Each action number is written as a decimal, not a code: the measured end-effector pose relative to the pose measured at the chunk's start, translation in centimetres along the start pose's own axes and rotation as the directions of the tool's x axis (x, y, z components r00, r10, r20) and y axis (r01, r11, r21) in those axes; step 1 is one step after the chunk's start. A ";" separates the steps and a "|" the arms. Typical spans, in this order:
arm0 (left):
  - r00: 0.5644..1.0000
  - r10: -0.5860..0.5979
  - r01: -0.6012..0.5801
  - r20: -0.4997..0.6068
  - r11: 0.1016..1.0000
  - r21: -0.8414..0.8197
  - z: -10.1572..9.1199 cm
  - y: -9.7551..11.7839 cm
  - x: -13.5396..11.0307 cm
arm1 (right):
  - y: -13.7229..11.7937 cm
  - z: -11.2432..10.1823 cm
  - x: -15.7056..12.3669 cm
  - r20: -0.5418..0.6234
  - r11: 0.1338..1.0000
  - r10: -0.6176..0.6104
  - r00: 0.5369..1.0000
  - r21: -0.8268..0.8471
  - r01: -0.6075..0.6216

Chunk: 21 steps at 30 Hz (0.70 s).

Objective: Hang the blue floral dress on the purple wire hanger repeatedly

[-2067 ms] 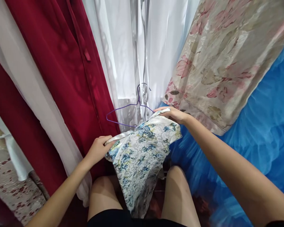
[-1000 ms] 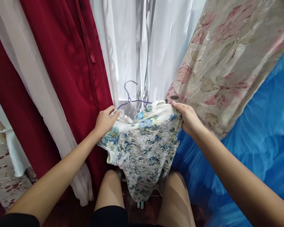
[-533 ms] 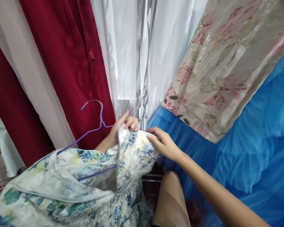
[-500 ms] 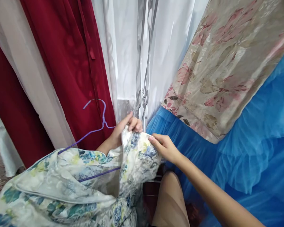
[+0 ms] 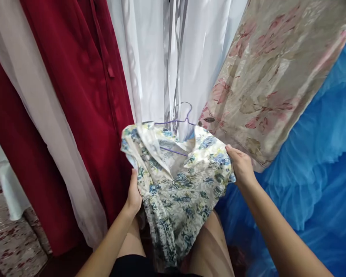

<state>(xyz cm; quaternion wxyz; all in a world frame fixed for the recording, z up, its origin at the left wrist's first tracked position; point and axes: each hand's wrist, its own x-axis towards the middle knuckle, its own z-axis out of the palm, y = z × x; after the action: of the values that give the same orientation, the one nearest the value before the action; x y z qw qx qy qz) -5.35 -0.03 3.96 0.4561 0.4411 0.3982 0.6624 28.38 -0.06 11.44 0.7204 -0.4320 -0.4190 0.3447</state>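
A white dress with blue, green and yellow flowers [image 5: 190, 196] hangs spread out in front of me on a thin purple hanger [image 5: 187, 120]. The hanger's hook rises above the V-shaped neckline, and its lower bar shows inside the opening. My left hand [image 5: 134, 194] grips the dress at its left side, below the sleeve, with the thumb in front and the other fingers hidden behind the cloth. At the right sleeve edge, my right hand [image 5: 240, 161] pinches the fabric between thumb and fingers. The dress's lower part falls between my legs.
Dark red cloth [image 5: 83, 96] and a pale sheer panel [image 5: 43, 88] hang at the left. White satin [image 5: 150, 65] with ribbons hangs behind the hanger. To the right are a beige floral garment [image 5: 265, 84] and blue ruffled tulle [image 5: 314, 173].
The dress has swung from the lower left to the centre and now faces me. The hanger moved right with it. My hands have drawn apart, one to each side of the dress.
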 end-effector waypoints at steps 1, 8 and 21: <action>0.999 -0.004 0.003 -0.036 1.000 -0.008 -0.5 -1.1 -0.7 | -0.3 0.5 0.1 0.041 1.000 0.009 0.999 0.002 -0.009; 0.980 -0.188 0.192 -0.066 0.979 0.062 -1.2 -6.8 -6.8 | 0.1 -0.7 -1.8 0.150 0.984 0.070 0.986 -0.171 -0.044; 0.997 -0.073 0.076 -0.019 0.984 0.163 1.2 -5.8 -10.9 | 12.5 7.5 -19.7 0.254 0.956 0.293 0.922 -0.081 -0.282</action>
<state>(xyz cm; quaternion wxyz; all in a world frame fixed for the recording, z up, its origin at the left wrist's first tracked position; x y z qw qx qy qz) -0.62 -8.77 -3.53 0.4401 0.4577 0.4706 0.6127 11.82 -9.54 -3.92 0.5906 -0.4543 -0.4504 0.4919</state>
